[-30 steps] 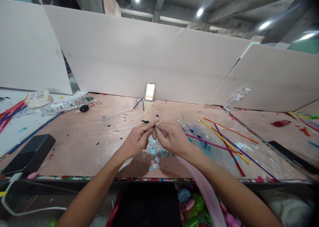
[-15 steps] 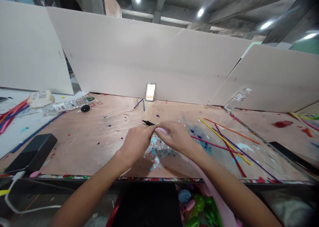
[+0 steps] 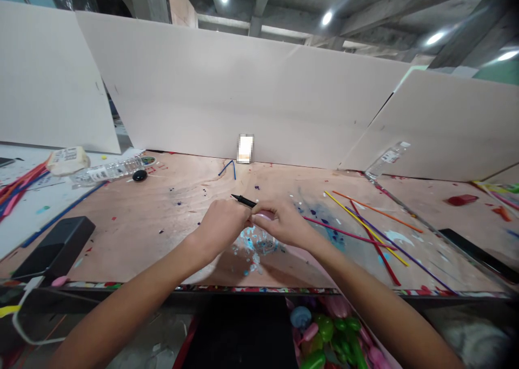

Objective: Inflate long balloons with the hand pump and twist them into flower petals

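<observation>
The right hand (image 3: 281,223) is curled tight around a pink balloon (image 3: 265,215), and a bit of it peeks out between the fingers. The balloon is over the middle of the surface (image 3: 133,234). The left hand (image 3: 225,223) is bent over, and its fingers meet the right hand. Most of those fingers are hidden, so I cannot tell if they pinch the balloon too. A black pen (image 3: 243,200) is just past the left hand, with its tip to the left. Blue paint spots (image 3: 257,245) are under the hands.

To the right are thin, flat balloons. A dark pink one (image 3: 348,233), a yellow one (image 3: 379,239) and a purple one (image 3: 409,255) cross over a red one (image 3: 383,258). An orange one (image 3: 389,217) is near them, toward the far edge. A bent blue balloon (image 3: 227,168) is near the middle of the far edge. A clear bottle (image 3: 387,161) leans on the white panel (image 3: 243,88) toward the far right corner. A black box (image 3: 57,247) sits by the near left corner. Below the near edge are lots of blown-up balloons (image 3: 324,331).
</observation>
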The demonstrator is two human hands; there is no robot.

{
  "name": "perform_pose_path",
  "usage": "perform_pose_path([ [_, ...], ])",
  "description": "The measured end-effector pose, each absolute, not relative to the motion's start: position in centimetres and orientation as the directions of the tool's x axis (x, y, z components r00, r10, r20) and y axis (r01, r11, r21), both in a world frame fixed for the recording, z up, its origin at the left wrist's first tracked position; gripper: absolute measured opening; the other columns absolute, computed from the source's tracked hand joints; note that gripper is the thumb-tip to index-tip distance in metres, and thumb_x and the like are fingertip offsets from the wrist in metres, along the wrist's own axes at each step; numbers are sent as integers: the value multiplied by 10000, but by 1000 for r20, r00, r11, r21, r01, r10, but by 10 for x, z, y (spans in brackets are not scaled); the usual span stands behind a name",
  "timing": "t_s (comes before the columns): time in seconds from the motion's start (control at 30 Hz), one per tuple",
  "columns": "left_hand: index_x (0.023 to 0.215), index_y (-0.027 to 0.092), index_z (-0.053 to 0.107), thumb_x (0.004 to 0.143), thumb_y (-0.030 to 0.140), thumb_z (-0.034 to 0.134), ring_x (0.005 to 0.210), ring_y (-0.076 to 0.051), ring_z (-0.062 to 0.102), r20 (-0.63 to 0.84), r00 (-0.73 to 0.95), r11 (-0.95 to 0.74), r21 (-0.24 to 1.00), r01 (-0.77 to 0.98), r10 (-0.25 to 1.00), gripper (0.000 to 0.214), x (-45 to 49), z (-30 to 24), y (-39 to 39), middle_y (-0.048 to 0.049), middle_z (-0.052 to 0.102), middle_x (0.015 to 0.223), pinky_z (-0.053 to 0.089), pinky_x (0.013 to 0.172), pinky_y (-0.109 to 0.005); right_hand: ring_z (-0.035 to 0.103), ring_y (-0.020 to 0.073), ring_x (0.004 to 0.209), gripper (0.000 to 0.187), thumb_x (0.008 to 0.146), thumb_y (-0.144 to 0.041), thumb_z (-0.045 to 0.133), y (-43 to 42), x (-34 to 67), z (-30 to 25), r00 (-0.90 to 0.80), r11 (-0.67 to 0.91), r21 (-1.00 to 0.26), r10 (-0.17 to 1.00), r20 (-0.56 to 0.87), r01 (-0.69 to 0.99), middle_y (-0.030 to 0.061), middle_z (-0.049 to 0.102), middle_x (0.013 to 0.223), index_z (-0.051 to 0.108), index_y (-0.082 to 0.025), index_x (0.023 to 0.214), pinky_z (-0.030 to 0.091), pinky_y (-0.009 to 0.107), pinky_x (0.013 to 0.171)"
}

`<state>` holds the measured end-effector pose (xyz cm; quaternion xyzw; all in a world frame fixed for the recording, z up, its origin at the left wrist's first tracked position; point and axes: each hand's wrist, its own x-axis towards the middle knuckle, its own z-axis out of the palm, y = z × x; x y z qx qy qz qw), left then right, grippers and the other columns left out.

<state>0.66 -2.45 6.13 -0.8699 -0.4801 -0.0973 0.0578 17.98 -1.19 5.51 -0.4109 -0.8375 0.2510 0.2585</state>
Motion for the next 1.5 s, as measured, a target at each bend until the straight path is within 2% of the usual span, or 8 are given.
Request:
perform_pose_path([
  [0.37, 793, 189, 709, 805, 365, 634, 677, -242, 648, 289, 531, -567, 55, 822, 797, 192, 7, 57, -29, -70, 683, 665, 349, 545, -275, 545, 124, 647, 147, 725, -99, 502, -27, 172, 64, -498, 537, -580, 832, 244, 612, -6, 621, 658, 627, -165, 689, 360, 227, 597],
  [0.5, 819, 181, 698, 776, 392, 668, 695, -189, 632, 258, 566, -621, 287, 729, 783, 218, 1, 60, -31, -46, 694, 731, 369, 587, -248, 509, 113, 610, 139, 732, -109, 494, -28, 175, 66, -477, 517, -602, 844, 243, 608, -13, 583, 623, 611, -160, 678, 347, 217, 567],
  [0.6, 829, 170, 680, 882, 327, 537, 676, -130, 600, 255, 655, -684, 465, 562, 712, 219, -6, 66, -31, -21, 687, 759, 377, 614, -220, 518, 119, 624, 128, 758, -144, 510, -31, 177, 68, -463, 525, -579, 845, 267, 624, -6, 590, 631, 618, -155, 691, 355, 225, 589],
  [0.67, 795, 157, 671, 919, 248, 461, 705, -119, 588, 288, 673, -705, 508, 495, 681, 260, -8, 67, -31, -20, 683, 776, 386, 647, -216, 532, 124, 645, 122, 754, -139, 518, -33, 176, 68, -459, 538, -560, 840, 291, 630, 2, 612, 659, 628, -153, 703, 361, 231, 609],
  [0.77, 793, 163, 683, 895, 207, 497, 763, -127, 588, 342, 613, -684, 534, 497, 713, 217, -7, 63, -30, -23, 683, 814, 403, 687, -223, 533, 124, 651, 122, 742, -127, 520, -36, 175, 67, -457, 556, -551, 830, 320, 623, 2, 620, 675, 632, -156, 705, 358, 232, 610],
  [0.97, 847, 190, 710, 860, 182, 546, 797, -152, 579, 505, 466, -681, 437, 588, 727, 165, 1, 47, -38, -45, 654, 852, 428, 711, -264, 493, 119, 632, 97, 736, -162, 510, -32, 173, 67, -419, 503, -668, 857, 300, 549, -18, 543, 627, 564, -171, 656, 360, 229, 588],
  [1.17, 841, 172, 691, 857, 154, 539, 757, -150, 537, 649, 443, -726, 257, 638, 619, 154, 3, 38, -46, -45, 631, 803, 426, 660, -261, 469, 117, 635, 89, 700, -162, 498, -33, 173, 67, -397, 430, -774, 882, 252, 464, -24, 505, 612, 521, -175, 615, 373, 241, 614],
  [1.5, 900, 186, 653, 834, 100, 561, 752, -130, 512, 797, 446, -807, 86, 584, 407, 142, 3, 31, -51, -27, 651, 821, 438, 659, -242, 434, 103, 602, 73, 671, -145, 495, -38, 177, 58, -395, 336, -888, 897, 200, 315, -36, 474, 590, 513, -170, 605, 356, 225, 577],
])
